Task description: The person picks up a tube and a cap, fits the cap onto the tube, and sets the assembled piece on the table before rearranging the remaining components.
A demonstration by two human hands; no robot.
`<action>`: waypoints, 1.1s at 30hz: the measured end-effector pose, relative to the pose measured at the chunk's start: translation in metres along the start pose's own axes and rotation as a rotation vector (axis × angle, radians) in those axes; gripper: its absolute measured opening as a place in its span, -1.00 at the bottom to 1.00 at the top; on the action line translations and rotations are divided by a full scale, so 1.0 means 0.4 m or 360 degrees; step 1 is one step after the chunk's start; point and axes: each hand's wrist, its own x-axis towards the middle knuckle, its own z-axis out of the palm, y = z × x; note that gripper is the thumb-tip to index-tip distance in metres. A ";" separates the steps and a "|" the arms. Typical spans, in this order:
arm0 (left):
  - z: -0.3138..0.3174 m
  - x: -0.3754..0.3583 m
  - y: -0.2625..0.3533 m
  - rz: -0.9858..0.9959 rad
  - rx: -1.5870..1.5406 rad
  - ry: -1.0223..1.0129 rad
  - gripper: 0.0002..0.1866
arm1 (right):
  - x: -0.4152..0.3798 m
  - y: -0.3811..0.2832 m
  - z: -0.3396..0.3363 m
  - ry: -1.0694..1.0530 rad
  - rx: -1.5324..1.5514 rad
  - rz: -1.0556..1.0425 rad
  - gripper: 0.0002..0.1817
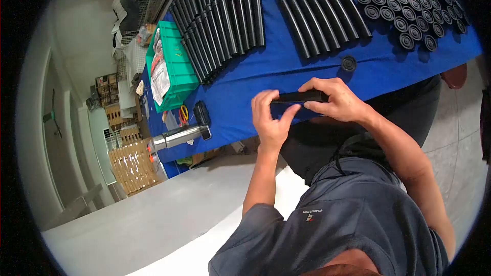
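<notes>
Dark shirt cloth is closest, to the right of the green box and on its near side. Farther out, right of the box, a black tube is held above the blue cloth. The right hand grips it between thumb and fingers; the left hand bends its fingers over the end nearer the box, though I cannot tell how firmly. Stacked pipes lie just right of the box, round caps farthest right. A metal flask lies on the box's near side.
</notes>
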 end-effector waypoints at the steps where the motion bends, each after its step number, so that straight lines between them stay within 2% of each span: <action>1: 0.005 0.035 0.014 0.0224 0.0211 -0.0009 -0.58 | 0.001 0.006 0.005 0.0020 0.0025 -0.0052 -0.61; 3: 0.018 0.050 0.007 0.0384 0.0391 -0.0149 -0.42 | 0.005 0.015 0.012 0.0070 0.0072 -0.0149 -0.57; 6: 0.028 0.027 -0.045 0.0029 0.0131 -0.0378 -0.49 | 0.000 -0.001 -0.010 0.0003 0.0194 -0.0037 -0.53; 8: 0.018 0.048 0.009 -0.0374 -0.0214 -0.0414 -0.65 | -0.006 0.004 -0.020 -0.0063 0.0342 0.0030 -0.51; 10: -0.011 0.066 0.016 -0.0538 -0.0281 -0.0679 -0.65 | -0.008 0.014 -0.018 -0.0091 0.0541 -0.0016 -0.49; 11: -0.020 0.073 0.024 -0.0436 -0.0227 -0.0701 -0.67 | -0.006 0.049 0.002 -0.0004 0.0530 -0.0217 -0.48; 14: -0.040 0.090 0.037 -0.0352 -0.0153 -0.0845 -0.69 | -0.010 0.044 0.002 -0.0028 0.0619 -0.0146 -0.50; 17: -0.043 0.100 0.025 -0.0164 -0.0216 -0.0850 -0.70 | -0.012 0.020 -0.014 -0.0054 0.0558 -0.0051 -0.49; 20: -0.054 0.110 0.024 -0.0123 -0.0150 -0.0949 -0.69 | -0.010 0.021 -0.013 0.0013 0.0486 -0.0069 -0.51; 23: -0.058 0.116 0.007 -0.0255 -0.0208 -0.1091 -0.66 | -0.009 0.028 -0.014 0.0015 0.0498 0.0002 -0.54; 26: -0.046 0.094 -0.023 -0.0483 -0.0551 -0.0945 -0.60 | -0.008 0.023 -0.025 -0.0027 0.0437 0.0073 -0.58; 32: -0.067 0.104 -0.046 -0.0519 -0.0472 -0.1114 -0.60 | -0.005 0.039 0.003 0.0098 0.0600 -0.0052 -0.62; 33: -0.063 0.105 -0.047 -0.0350 -0.0396 -0.1041 -0.61 | -0.003 0.043 0.006 0.0102 0.0555 -0.0084 -0.62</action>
